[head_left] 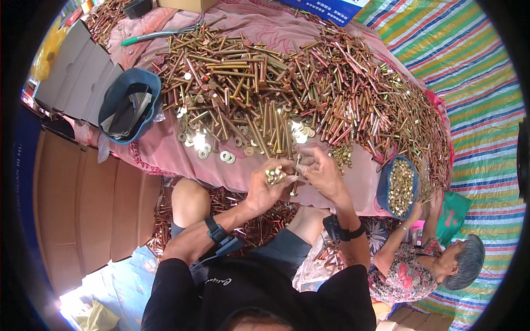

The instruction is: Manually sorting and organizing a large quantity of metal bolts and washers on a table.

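My left hand is closed around a cluster of small gold-coloured nuts that show between its fingers. Close beside it, my right hand pinches a slim metal bolt, whose lower end hangs below the fingers. The two hands almost meet over the near edge of the pink cloth. Just beyond them lie long gold bolts side by side, with loose flat washers to their left. More small nuts lie beyond my right hand.
A large heap of bolts and reddish metal sleeves covers the far side. At left stands a blue basin; at right, a blue basket of nuts. A person works at the right. Cardboard boxes stand at left.
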`<state>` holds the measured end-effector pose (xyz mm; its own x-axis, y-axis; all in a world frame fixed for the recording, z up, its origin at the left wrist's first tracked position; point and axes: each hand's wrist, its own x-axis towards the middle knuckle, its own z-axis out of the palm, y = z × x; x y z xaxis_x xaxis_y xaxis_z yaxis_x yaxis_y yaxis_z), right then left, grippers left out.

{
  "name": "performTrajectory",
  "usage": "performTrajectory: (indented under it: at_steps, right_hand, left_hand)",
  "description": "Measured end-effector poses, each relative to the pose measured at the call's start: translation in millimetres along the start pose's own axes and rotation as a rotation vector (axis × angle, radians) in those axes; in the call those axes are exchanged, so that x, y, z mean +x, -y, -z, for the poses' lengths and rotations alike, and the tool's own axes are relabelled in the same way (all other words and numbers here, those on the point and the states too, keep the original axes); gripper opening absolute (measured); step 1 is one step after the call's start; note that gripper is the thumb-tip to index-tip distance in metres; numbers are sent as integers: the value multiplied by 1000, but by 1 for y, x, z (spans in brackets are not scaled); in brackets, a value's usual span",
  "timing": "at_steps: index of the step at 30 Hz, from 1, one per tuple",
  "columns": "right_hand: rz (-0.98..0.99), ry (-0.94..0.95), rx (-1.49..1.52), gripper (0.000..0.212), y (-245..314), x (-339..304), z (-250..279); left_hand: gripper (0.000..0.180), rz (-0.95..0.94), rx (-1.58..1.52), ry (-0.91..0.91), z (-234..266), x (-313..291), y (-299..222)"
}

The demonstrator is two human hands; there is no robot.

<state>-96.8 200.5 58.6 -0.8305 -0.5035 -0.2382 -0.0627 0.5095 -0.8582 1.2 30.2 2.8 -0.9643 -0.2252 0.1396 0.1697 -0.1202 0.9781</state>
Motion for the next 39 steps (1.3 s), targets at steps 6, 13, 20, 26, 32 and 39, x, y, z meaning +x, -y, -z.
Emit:
performTrajectory:
  at_steps: [6,13,20,26,32,39]
  right_hand:
    - [-142,-92,-370,65,15,-25,-27]
    - [-204,-25,-215,63,0,-58,-27]
    - [-114,-232,-207,29,-1,-14,-6]
    - [250,-458,-432,23,-12,57,-14]
    - [62,-392,-147,23,-21,71,-12]
    - [-97,-164,642,19,0,17,15]
  left_hand:
    - [33,62,-90,-72,-1,2,1]
    - [34,41,-120,-97,-7,2,5]
    - [28,183,-303,-38,-6,-4,10]
    - [22,166,-402,16,-12,-3,-1]
    - [20,0,-80,25,-4,-3,11]
    - [19,-19,-62,-13,-2,-4,9]
